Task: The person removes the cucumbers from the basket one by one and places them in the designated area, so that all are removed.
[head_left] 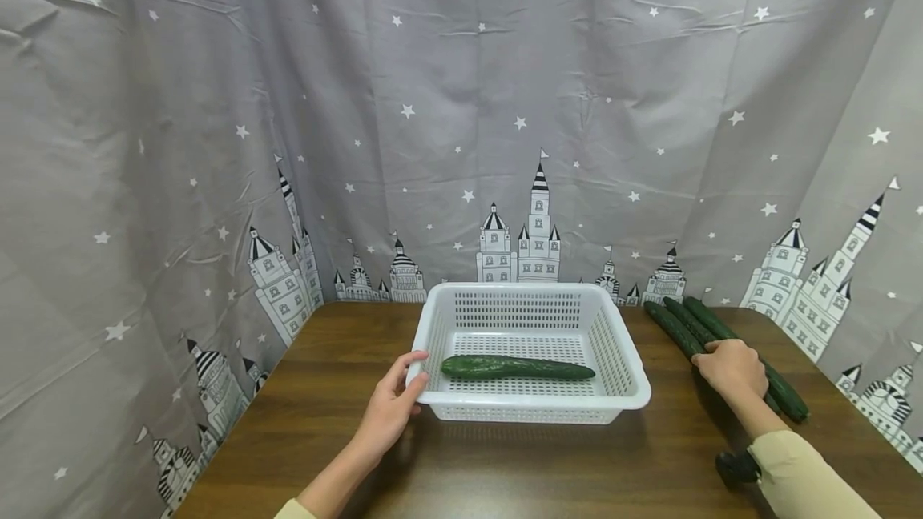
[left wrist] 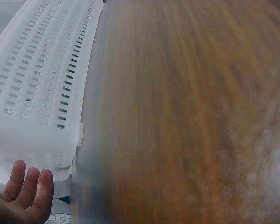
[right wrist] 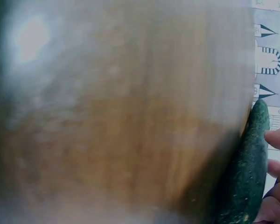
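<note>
A white perforated plastic basket (head_left: 530, 403) stands mid-table with one dark green cucumber (head_left: 515, 368) lying lengthwise in it. My left hand (head_left: 392, 403) holds the basket's front left corner, thumb and fingers at the rim; in the left wrist view its curled fingers (left wrist: 43, 186) are beside the basket wall (left wrist: 46, 135). To the right, several cucumbers (head_left: 671, 327) lie side by side, slanting toward the front right. My right hand (head_left: 731, 375) grips one of these from above, hiding its middle. In the right wrist view, fingers (right wrist: 277, 139) show along a cucumber (right wrist: 249, 172).
The brown wooden table (head_left: 548, 471) ends at the back against a grey curtain (head_left: 447, 86) printed with stars and castles. More curtain hangs at the left and right sides. A black band (head_left: 737, 468) sits at the right wrist, near the cream sleeve.
</note>
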{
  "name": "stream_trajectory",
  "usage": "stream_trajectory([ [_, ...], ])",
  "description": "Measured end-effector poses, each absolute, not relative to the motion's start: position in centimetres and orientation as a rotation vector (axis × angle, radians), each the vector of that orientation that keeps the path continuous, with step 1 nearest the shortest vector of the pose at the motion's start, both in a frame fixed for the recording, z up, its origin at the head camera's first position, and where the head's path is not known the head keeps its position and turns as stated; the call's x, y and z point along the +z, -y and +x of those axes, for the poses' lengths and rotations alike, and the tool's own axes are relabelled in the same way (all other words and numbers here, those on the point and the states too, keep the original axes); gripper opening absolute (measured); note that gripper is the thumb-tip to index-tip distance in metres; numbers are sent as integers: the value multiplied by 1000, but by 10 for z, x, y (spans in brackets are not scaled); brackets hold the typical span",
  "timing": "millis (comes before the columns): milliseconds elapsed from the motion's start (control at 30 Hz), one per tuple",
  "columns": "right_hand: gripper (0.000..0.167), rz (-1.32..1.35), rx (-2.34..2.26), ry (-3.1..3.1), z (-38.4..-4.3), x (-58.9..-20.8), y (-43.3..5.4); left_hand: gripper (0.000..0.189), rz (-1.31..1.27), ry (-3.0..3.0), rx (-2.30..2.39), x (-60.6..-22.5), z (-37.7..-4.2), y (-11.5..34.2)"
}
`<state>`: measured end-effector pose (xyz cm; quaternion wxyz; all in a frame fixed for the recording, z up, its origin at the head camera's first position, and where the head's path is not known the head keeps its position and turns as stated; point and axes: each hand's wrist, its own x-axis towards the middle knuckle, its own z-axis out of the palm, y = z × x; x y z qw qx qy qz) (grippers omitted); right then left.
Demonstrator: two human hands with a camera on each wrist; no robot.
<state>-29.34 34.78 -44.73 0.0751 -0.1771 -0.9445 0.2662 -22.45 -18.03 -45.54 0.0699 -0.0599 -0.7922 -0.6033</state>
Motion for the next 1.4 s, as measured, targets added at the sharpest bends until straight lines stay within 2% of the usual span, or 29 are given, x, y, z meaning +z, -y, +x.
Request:
stream_trajectory([
  [533, 33, -366, 831, 2777, -304, -411, -320, 35, -194, 2381, -1809, -455, -224, 180],
  [833, 41, -229, 984, 2833, -310, -385, -304, 34, -183, 2386, -1803, -456, -224, 180],
  [1067, 56, -183, 1212, 2872, -317, -364, -291, 34, -186, 2385, -1805, -456, -225, 180],
  [1300, 50, -50, 1341, 2903, -329, -348, -276, 34, -176, 2388, -1823, -455, -224, 180],
  [1400, 53, -44, 1443, 2888, -336, -343, -268, 33, -167, 2388, -1826, -454, -223, 181],
])
